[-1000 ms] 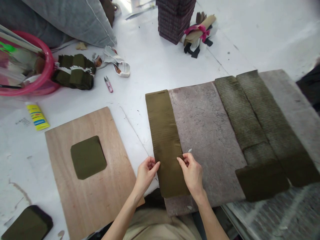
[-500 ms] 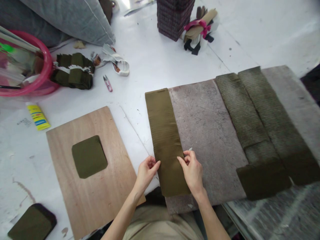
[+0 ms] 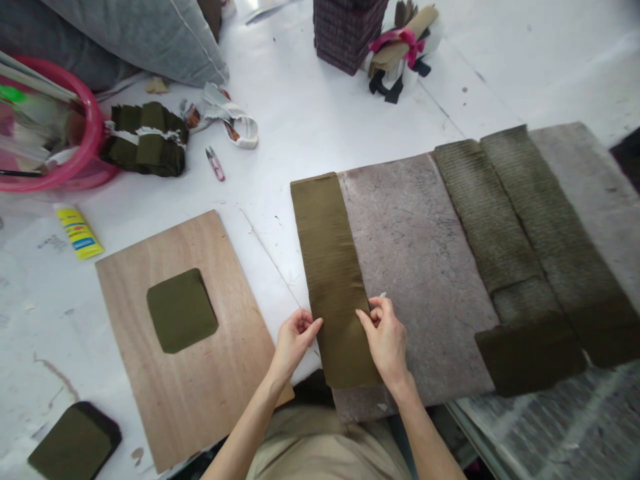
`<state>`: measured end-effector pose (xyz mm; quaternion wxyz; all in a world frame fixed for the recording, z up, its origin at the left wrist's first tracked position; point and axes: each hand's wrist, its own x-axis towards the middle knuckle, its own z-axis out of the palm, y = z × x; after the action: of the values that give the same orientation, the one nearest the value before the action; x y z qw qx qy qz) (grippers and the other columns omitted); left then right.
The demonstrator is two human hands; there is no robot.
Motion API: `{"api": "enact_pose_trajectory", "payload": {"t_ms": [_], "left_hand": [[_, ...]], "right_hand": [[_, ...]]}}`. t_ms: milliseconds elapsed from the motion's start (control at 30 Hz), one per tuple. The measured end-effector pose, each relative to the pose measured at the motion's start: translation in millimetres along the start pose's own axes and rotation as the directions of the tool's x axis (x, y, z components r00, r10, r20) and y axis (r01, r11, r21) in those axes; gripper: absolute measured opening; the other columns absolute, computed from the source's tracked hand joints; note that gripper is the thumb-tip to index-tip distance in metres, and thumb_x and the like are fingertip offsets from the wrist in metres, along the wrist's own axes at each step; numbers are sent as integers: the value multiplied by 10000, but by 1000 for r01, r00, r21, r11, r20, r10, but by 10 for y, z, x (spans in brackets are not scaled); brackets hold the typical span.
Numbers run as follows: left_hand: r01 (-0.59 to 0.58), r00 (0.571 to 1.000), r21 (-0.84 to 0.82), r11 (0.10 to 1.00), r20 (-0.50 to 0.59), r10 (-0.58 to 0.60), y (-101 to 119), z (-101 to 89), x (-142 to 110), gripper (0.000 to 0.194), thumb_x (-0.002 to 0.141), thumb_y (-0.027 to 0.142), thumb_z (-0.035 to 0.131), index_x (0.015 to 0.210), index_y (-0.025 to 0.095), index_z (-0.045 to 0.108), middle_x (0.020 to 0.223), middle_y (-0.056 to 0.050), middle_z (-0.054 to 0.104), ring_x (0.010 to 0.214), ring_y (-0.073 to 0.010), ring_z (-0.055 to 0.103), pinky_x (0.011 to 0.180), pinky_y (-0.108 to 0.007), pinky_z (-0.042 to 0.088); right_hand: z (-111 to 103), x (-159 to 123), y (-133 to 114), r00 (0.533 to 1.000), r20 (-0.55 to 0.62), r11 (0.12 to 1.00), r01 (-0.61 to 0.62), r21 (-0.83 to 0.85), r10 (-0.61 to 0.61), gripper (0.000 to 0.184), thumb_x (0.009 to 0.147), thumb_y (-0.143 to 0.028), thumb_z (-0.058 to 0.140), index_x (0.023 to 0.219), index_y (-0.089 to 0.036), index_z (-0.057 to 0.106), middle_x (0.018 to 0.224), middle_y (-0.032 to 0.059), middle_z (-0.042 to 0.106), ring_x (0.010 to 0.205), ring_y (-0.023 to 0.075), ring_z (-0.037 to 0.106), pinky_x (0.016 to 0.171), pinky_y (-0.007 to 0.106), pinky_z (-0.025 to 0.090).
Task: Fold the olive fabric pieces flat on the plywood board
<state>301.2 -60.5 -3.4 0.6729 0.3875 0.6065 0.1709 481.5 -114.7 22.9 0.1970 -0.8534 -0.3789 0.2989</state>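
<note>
A long olive-green fabric strip [image 3: 333, 247] lies along the left side of a grey-brown board [image 3: 405, 227]. My left hand [image 3: 295, 337] pinches the strip's left edge near its lower end, thumb on top. Across from it, my right hand [image 3: 385, 340] grips the right edge between thumb and fingers. A small pale tip [image 3: 383, 294] shows just past the right fingers; I cannot tell what it belongs to. Further right on the board lie ribbed, fuzzy-looking olive pieces [image 3: 505, 220] with a darker fabric part [image 3: 533, 357] at the near end.
To the left, a wooden board [image 3: 225, 387] carries an olive pocket-shaped piece [image 3: 183, 311]; a dark stack [image 3: 75, 443] sits nearer. Behind are a yellow tube [image 3: 79, 232], pink thread snips [image 3: 215, 164], bundled olive fabric [image 3: 147, 139], a pink basket [image 3: 95, 113] and a dark woven box [image 3: 347, 33].
Both hands keep their hold on the strip's edges, with barely any movement. The whole view has shifted slightly.
</note>
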Motion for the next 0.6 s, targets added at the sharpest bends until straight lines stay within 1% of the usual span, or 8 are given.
{"api": "enact_pose_trajectory", "payload": {"t_ms": [167, 300, 367, 467, 533, 600], "left_hand": [[1, 1000, -15, 1000, 1, -1, 3, -5, 5, 346, 696, 454, 689, 691, 165, 499, 494, 67, 465, 422, -59, 395, 423, -174, 288], [10, 1000, -4, 1000, 11, -10, -21, -23, 29, 354, 692, 462, 694, 691, 167, 498, 494, 66, 474, 419, -61, 402, 423, -174, 292], [14, 1000, 6, 1000, 14, -14, -24, -36, 40, 350, 711, 472, 676, 696, 167, 504, 498, 60, 487, 424, -63, 410, 429, -175, 301], [15, 1000, 11, 1000, 0, -15, -8, -52, 46, 352, 729, 489, 653, 699, 166, 517, 501, 52, 500, 432, -67, 419, 442, -177, 314], [13, 1000, 10, 1000, -10, -13, 6, -58, 47, 358, 730, 495, 651, 694, 165, 518, 502, 51, 496, 433, -68, 414, 444, -179, 313], [2, 1000, 14, 1000, -16, -2, 20, -61, 47, 354, 736, 492, 647, 696, 165, 517, 507, 51, 491, 437, -68, 410, 444, -180, 313]], "right_hand": [[14, -15, -6, 999, -35, 993, 35, -115, -39, 327, 884, -498, 432, 1017, -209, 512, 682, 8, 643, 594, 189, 622, 540, 265, 338], [18, -44, -54, 997, -44, 976, 45, -213, -55, 302, 909, -472, 411, 1043, -216, 501, 730, 19, 659, 596, 194, 630, 519, 267, 329], [14, -58, -77, 996, -44, 969, 60, -238, -72, 287, 922, -450, 400, 1054, -215, 496, 772, 32, 661, 621, 197, 633, 530, 271, 350], [-5, -54, -84, 990, -69, 959, 97, -266, -119, 287, 923, -438, 411, 1064, -206, 502, 888, 71, 647, 737, 209, 633, 588, 286, 406], [-28, -18, -69, 985, -84, 958, 122, -261, -149, 297, 912, -443, 434, 1070, -204, 511, 950, 86, 623, 803, 211, 620, 624, 294, 434], [-57, 49, -53, 981, -84, 962, 151, -228, -174, 303, 904, -442, 453, 1081, -207, 523, 977, 86, 603, 828, 206, 609, 649, 299, 454]]}}
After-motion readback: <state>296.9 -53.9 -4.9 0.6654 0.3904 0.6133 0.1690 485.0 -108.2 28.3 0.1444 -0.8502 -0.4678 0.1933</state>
